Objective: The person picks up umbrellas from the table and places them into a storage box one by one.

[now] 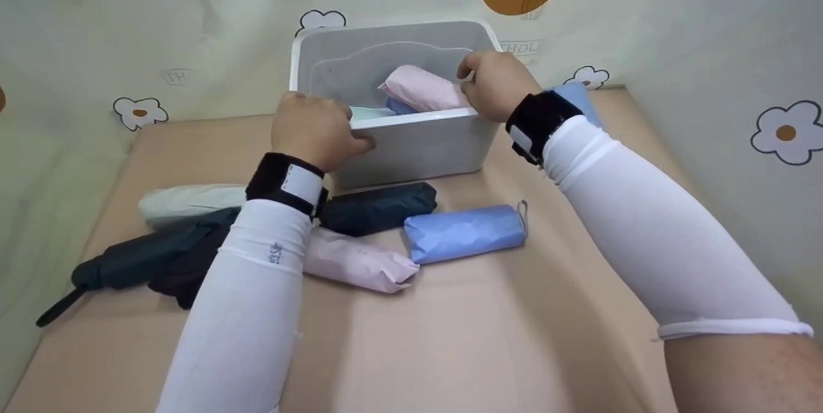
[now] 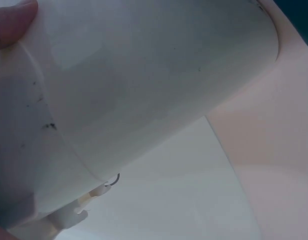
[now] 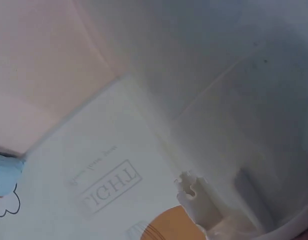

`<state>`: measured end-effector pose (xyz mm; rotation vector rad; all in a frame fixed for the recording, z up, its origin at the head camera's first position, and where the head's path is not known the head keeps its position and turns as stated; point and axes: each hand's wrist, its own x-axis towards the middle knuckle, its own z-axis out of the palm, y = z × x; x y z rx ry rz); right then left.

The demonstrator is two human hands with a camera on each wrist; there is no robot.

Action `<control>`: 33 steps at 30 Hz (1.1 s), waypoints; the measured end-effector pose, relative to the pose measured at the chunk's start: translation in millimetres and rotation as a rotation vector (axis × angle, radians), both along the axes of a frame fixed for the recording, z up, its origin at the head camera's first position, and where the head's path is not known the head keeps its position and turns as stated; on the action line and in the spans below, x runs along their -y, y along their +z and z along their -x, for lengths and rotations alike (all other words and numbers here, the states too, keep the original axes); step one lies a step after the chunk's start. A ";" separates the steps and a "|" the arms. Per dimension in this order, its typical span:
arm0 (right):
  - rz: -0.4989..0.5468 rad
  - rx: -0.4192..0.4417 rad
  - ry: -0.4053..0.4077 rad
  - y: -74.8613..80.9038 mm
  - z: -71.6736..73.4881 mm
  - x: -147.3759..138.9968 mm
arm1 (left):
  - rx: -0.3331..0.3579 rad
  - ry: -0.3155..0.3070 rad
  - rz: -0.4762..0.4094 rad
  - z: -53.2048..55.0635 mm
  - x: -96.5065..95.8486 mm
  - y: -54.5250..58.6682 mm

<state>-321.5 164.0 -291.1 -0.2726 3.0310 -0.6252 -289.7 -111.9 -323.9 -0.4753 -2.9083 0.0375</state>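
A white plastic storage bin (image 1: 411,149) stands at the back of the table, its opening facing me. My left hand (image 1: 312,130) grips the bin's front left corner, fingers over the rim and thumb on the outer front wall. My right hand (image 1: 498,85) holds the rim at the right side. Inside lie a pink folded umbrella (image 1: 424,88), a mint-green one (image 1: 370,112) and a bit of blue beneath the pink. In the left wrist view the thumb (image 2: 14,22) presses against the bin wall (image 2: 144,90). The right wrist view shows the bin's side (image 3: 234,110) close up; the fingers are mostly hidden there.
In front of the bin lie several folded umbrellas: blue (image 1: 466,233), pink (image 1: 360,262), dark navy (image 1: 379,207), pale (image 1: 186,204), and dark green (image 1: 141,255) with a strap. A light blue thing (image 1: 578,101) sits behind my right wrist. Flower-patterned cloth (image 1: 707,33) hangs around the table.
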 end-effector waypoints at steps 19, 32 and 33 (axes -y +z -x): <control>0.054 0.005 0.111 -2.8 -2.0 -4.6 | 0.026 0.018 0.026 -1.5 -2.0 1.9; 0.256 0.000 0.074 -6.2 -12.4 -9.9 | 0.013 0.013 0.003 -0.5 -1.2 1.5; 0.289 -0.008 0.077 -6.4 -15.1 -10.5 | 0.013 0.014 -0.001 -0.4 -1.1 1.4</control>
